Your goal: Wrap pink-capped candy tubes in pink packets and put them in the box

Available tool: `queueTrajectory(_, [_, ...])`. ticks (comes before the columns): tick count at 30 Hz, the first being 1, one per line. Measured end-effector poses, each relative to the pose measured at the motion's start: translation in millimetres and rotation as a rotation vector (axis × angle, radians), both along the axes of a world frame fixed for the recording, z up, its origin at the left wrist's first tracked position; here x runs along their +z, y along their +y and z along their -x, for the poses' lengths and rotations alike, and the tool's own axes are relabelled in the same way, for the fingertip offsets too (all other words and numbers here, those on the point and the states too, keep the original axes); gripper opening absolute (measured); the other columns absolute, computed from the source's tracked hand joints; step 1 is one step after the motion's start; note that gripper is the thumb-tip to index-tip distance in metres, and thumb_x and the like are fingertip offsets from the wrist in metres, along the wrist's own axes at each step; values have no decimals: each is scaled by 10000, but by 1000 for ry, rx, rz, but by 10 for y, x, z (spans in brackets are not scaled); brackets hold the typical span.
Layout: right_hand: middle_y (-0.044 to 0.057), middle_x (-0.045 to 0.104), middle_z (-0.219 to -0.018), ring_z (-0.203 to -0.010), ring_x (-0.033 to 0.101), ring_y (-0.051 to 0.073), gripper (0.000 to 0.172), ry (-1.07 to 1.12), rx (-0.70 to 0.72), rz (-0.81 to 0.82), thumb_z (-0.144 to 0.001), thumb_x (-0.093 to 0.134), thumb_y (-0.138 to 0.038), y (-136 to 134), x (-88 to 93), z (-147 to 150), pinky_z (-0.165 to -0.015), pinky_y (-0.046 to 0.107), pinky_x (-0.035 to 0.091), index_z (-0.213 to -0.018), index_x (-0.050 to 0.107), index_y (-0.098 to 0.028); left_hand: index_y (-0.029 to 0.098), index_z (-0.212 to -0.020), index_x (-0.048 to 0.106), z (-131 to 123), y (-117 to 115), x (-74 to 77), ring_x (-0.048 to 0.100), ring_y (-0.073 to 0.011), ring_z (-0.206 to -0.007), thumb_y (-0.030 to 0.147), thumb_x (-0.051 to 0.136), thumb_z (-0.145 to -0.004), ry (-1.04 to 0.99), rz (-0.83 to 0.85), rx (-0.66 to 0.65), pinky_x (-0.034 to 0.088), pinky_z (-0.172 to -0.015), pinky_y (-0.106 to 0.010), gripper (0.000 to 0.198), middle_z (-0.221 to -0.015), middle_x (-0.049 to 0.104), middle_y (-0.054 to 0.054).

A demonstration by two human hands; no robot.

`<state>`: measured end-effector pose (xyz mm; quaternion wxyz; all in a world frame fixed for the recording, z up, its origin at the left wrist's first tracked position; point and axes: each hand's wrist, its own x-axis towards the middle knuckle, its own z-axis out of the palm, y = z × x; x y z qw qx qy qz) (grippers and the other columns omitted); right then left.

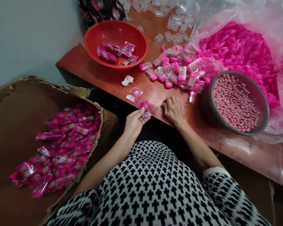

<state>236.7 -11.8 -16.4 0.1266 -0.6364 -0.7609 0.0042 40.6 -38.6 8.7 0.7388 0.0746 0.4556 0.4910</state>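
Between the thumb and fingers of my left hand is a small pink printed packet, held just over the table's front edge. Another flat pink packet lies on the tabletop beyond it, beside a crumpled white lump. My right hand rests on the table with its fingers curled under, and nothing shows in it. Close to that hand lies a pile of small clear bottles with pink caps and pink beads inside.
A red bowl holds several pink packets. At right stand a grey bucket of pink beads and a plastic bag of pink caps. Clear empty bottles lie at the back. Lower left, a cardboard box contains pink wrapped packs.
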Motion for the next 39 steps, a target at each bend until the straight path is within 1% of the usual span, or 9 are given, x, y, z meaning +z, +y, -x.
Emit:
queueTrajectory(3, [132, 568, -1168, -1073, 492, 258, 394, 193, 42, 4, -949, 339, -416, -36, 56, -111, -942, 434, 389, -1170, 549, -168, 108, -739, 638, 43, 7, -5, 662, -126, -625, 185, 736, -714, -14, 18, 10, 552, -665, -269, 127, -693, 695, -39])
queueTrajectory(6, [151, 523, -1273, -1115, 518, 246, 490, 381, -78, -29, -934, 342, -492, -123, 179, -253, -920, 419, 432, -1286, 457, -171, 116, -737, 631, 83, 18, -16, 652, -117, -614, 178, 730, -726, -38, 48, 47, 544, -685, -275, 117, -683, 689, -28])
queueTrajectory(9, [170, 595, -1125, -984, 585, 253, 498, 361, -244, 9, -912, 369, -521, -235, 296, -286, -849, 411, 462, -1169, 550, -134, 125, -734, 626, 76, 29, -20, 651, -116, -620, 158, 719, -738, -76, 99, 78, 541, -734, -298, 99, -682, 683, -18])
queueTrajectory(14, [127, 658, -853, -781, 614, 252, 378, 259, -302, 210, -814, 548, -484, -316, 353, -114, -722, 386, 473, -932, 638, -137, 142, -717, 623, -4, 42, 12, 658, -118, -636, 152, 685, -777, -132, 205, 154, 530, -811, -336, 87, -687, 679, -9])
queueTrajectory(16, [71, 646, -710, -644, 599, 203, 318, 435, -335, 280, -786, 586, -466, -350, 360, -23, -619, 331, 473, -837, 626, -154, 140, -735, 632, -28, 46, 34, 662, -116, -656, 154, 665, -798, -162, 221, 188, 526, -835, -341, 73, -703, 685, -9])
queueTrajectory(19, [-3, 614, -611, -462, 536, 124, 335, 929, -319, 441, -761, 614, -503, -491, 378, 161, -448, 244, 430, -834, 586, -177, 142, -753, 632, -48, 52, 64, 668, -120, -693, 153, 646, -815, -199, 221, 234, 519, -869, -353, 64, -722, 692, -12])
queueTrajectory(23, [-28, 635, -622, -432, 563, 101, 371, 1319, -263, 533, -729, 668, -503, -755, 388, 481, -401, 211, 456, -892, 564, -186, 142, -745, 621, -81, 60, 78, 664, -123, -688, 152, 663, -799, -232, 202, 244, 528, -840, -316, 70, -711, 685, -16])
queueTrajectory(28, [-43, 638, -621, -441, 571, 86, 337, 1361, -303, 445, -738, 682, -467, -855, 326, 688, -404, 192, 481, -888, 568, -188, 133, -747, 618, -140, 56, 74, 646, -107, -649, 187, 681, -792, -250, 183, 215, 527, -744, -249, 94, -708, 677, -22])
queueTrajectory(39, [-51, 636, -612, -438, 577, 86, 311, 1443, -307, 431, -744, 683, -453, -849, 279, 721, -386, 187, 480, -864, 559, -195, 137, -735, 608, -173, 71, 109, 634, -94, -677, 202, 682, -795, -248, 144, 187, 504, -716, -215, 114, -721, 663, -12])
